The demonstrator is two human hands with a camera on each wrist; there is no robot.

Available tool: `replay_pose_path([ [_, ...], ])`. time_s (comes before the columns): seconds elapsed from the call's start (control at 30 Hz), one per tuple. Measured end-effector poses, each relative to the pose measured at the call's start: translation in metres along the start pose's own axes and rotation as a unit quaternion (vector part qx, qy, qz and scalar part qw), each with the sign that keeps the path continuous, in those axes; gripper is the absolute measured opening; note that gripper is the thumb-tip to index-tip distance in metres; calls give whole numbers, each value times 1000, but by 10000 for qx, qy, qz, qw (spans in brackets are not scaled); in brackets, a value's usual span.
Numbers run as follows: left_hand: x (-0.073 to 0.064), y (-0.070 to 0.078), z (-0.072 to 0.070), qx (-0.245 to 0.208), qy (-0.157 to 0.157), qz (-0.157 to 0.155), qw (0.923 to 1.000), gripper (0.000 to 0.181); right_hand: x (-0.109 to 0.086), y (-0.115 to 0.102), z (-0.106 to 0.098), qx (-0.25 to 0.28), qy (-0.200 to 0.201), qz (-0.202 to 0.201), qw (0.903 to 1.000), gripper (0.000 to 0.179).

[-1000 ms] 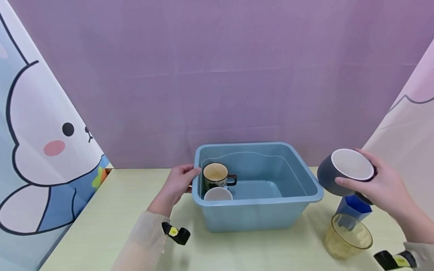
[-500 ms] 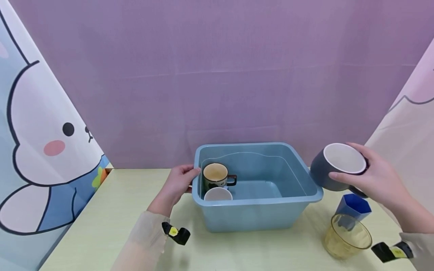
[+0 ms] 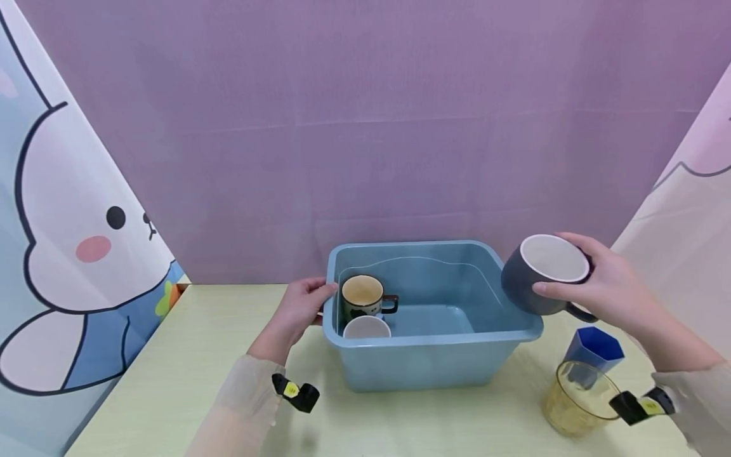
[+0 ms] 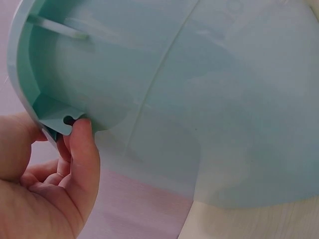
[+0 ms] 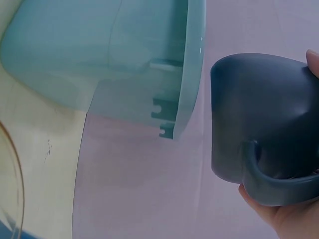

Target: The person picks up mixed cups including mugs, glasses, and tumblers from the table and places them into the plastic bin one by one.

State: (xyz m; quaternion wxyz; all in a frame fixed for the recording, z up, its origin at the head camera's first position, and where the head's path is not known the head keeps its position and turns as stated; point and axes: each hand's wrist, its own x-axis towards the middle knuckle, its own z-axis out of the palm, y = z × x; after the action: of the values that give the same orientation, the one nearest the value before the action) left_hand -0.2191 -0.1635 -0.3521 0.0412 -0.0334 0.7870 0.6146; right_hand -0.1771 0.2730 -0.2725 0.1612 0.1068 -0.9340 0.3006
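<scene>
"Where's the mug (image 3: 545, 266)?"

"Take the tub (image 3: 428, 365) as a clock, seen from the head camera. The mug is up in the air between two and three, dark outside, white inside, mouth upward. It overlaps the tub's rim there, but the right wrist camera shows a gap between the two."

"What has hold of it?"

"The right hand (image 3: 611, 289). Its fingers are wrapped around the mug, thumb on the near side. The mug's handle juts out between four and five from the mug's own middle."

"And the left hand (image 3: 299, 308)?"

"At nine o'clock, pinching the tub's rim. The left wrist camera shows a fingertip beneath it, by a notched tab (image 4: 52, 117)."

"Anything in the tub?"

"Two cups, towards nine. The patterned cup (image 3: 362, 292) is farther from the person, its dark handle pointing to three. The white cup (image 3: 367, 327) is just in front; whether they touch, I can't tell."

"Outside it?"

"A blue cup (image 3: 596, 346) between three and four and a yellow glass (image 3: 573, 406) at four, both on the table (image 3: 228, 311). Part of the blue cup shows through the glass."

"Behind?"

"A purple curtain (image 3: 371, 127) at twelve, a cartoon print (image 3: 63, 203) between nine and ten."
</scene>
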Motion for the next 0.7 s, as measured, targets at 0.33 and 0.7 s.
replay_pose_path([
  [0.33,4,0,2,-55,-78,56,9999,41,10,-10,6,-36,-79,44,10000,80],
  [0.7,1,2,0,113,-48,48,9999,39,22,-17,14,108,-222,-103,9996,81],
])
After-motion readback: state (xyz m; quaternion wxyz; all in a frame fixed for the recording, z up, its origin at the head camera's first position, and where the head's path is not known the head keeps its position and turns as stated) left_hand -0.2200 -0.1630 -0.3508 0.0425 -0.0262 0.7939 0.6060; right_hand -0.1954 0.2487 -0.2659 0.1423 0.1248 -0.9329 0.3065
